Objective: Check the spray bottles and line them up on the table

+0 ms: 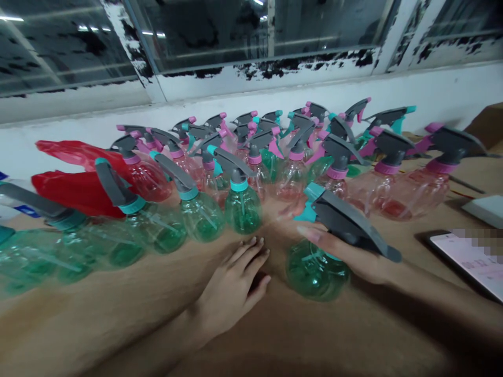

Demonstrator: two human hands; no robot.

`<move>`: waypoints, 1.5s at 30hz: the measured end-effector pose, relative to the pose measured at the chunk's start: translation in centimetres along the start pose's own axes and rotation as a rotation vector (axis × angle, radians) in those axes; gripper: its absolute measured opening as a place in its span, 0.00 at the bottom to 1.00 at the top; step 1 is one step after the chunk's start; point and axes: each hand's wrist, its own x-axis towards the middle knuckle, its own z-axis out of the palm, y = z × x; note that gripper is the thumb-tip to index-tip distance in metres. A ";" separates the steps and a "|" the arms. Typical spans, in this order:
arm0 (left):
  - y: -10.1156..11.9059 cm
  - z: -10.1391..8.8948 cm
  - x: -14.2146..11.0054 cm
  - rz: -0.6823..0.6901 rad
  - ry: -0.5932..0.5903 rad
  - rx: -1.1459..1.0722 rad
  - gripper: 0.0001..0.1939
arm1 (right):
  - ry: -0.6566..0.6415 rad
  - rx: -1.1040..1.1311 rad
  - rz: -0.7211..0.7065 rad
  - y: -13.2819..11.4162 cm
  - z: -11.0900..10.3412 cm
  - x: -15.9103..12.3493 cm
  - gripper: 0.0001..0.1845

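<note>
My right hand (349, 254) grips a green spray bottle (314, 275) around its neck, just below the grey head with its turquoise nozzle. The bottle is near the table's middle, slightly tilted; whether its base touches the wood I cannot tell. Left of it, my left hand (236, 288) rests on the tabletop with fingers stretched out and nothing in it. Closest beyond those fingertips stands another green spray bottle (242, 212) with a turquoise collar. More green bottles (202, 217) form a row toward the left edge.
Several pink spray bottles (291, 180) crowd the back of the wooden table (157, 319), with some green ones among them. A red plastic bag (82, 183) lies at the left. At the right are a phone (467, 256) and a white box (485, 209). Windows (251, 31) run behind.
</note>
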 end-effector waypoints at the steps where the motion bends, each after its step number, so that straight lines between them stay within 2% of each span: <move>1: 0.1 0.1 0.2 -0.003 0.005 0.011 0.19 | 0.010 -0.011 0.000 0.0 0.0 -0.1 0.08; 4: 0.2 0.6 0.8 0.002 0.021 0.024 0.20 | 0.010 -0.069 0.011 -0.6 -0.2 -0.4 0.14; 7: 0.1 1.0 1.1 0.019 0.040 0.019 0.20 | -0.024 -0.091 0.003 -1.1 -0.3 -0.7 0.14; 11: -0.2 1.3 1.0 0.043 0.041 0.008 0.20 | -0.064 0.004 0.039 -1.2 -0.1 -0.7 0.08; 16: -0.2 1.3 1.0 0.063 0.026 -0.006 0.20 | -0.031 0.145 0.031 -0.8 0.3 -0.8 0.13; 20: -0.2 1.3 0.9 0.054 0.033 0.005 0.20 | -0.092 0.168 0.054 -0.6 0.2 -1.0 0.16; 27: -0.2 1.3 1.0 0.054 0.030 0.005 0.20 | -0.113 0.236 0.050 -0.1 0.3 -1.0 0.16; 45: 0.1 0.9 1.1 0.064 0.021 -0.012 0.20 | -0.118 0.179 0.028 0.5 0.3 -1.0 0.22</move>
